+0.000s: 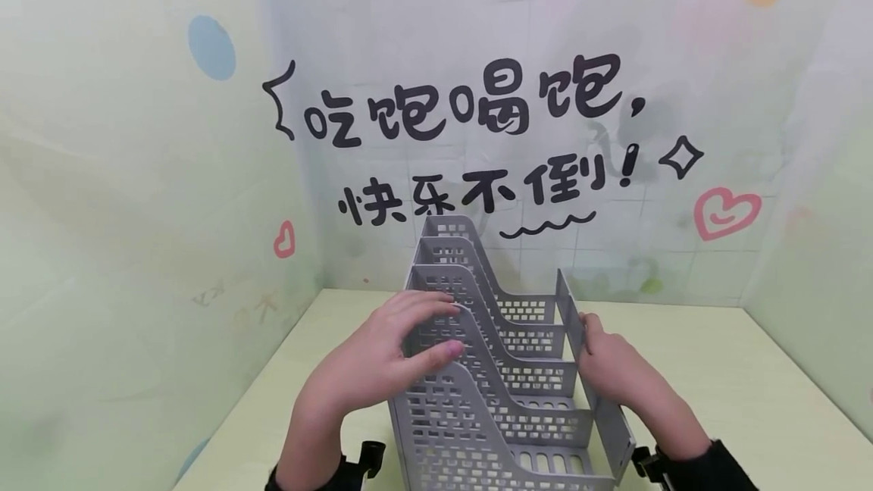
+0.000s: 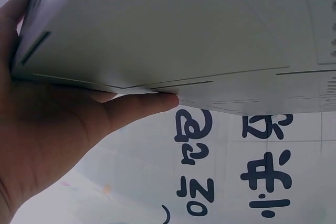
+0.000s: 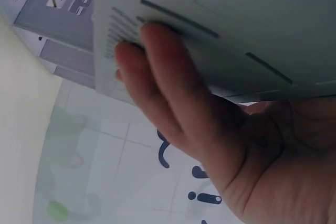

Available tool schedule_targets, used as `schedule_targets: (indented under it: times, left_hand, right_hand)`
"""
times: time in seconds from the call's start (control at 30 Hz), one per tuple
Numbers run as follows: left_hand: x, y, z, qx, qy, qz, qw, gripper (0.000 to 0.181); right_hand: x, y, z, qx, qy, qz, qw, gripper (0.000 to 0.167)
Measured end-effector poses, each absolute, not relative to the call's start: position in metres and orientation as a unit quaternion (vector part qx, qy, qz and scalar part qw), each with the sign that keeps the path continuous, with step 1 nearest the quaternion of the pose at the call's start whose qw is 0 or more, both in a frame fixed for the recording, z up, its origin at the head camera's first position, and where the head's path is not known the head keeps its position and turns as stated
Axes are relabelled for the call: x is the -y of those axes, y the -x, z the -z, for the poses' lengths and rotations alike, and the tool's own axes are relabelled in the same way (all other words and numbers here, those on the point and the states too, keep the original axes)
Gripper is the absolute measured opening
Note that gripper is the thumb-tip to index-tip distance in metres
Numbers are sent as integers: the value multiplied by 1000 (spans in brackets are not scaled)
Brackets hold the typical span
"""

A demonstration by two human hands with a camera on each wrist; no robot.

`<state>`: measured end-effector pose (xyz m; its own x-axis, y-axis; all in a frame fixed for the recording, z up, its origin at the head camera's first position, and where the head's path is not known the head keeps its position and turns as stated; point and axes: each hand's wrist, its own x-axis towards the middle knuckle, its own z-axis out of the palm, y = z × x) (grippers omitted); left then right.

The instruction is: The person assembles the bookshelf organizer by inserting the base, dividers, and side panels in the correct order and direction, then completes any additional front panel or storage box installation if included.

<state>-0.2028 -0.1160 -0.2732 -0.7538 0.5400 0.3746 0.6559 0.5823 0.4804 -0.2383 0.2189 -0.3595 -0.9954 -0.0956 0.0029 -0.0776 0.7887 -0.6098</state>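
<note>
A grey plastic file organizer (image 1: 450,423) with perforated dividers and several compartments stands upright on the table, its tall side to the left. My left hand (image 1: 382,354) grips the tall side, fingers over the divider edge and thumb lower down. In the left wrist view the left hand (image 2: 47,135) is against a broad smooth panel (image 2: 173,35), its thumb along the lower edge. On the low right side, my right hand (image 1: 614,366) presses the outer panel (image 1: 611,430). The right wrist view shows extended fingers (image 3: 176,72) laid on the slotted panel (image 3: 262,30).
The pale table (image 1: 709,370) extends to both sides of the organizer. Behind it stands a light backdrop (image 1: 423,36) with black lettering, coloured dots and hearts. Backdrop walls rise along the left and right table edges.
</note>
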Motion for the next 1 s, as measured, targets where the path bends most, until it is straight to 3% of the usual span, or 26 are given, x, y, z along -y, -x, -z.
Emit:
schedule_targets:
  times: [0.3, 0.7, 1.0]
  left_hand:
    - [116, 202, 274, 882, 342, 309, 96, 48]
    - [118, 199, 273, 887, 357, 279, 91, 45]
    - [117, 203, 274, 885, 354, 290, 92, 47]
  right_hand:
    - [-225, 239, 358, -950, 49, 309, -16, 56]
    - [-220, 235, 363, -938, 30, 345, -10, 60]
    - [-210, 239, 401, -952, 25, 301, -40, 58]
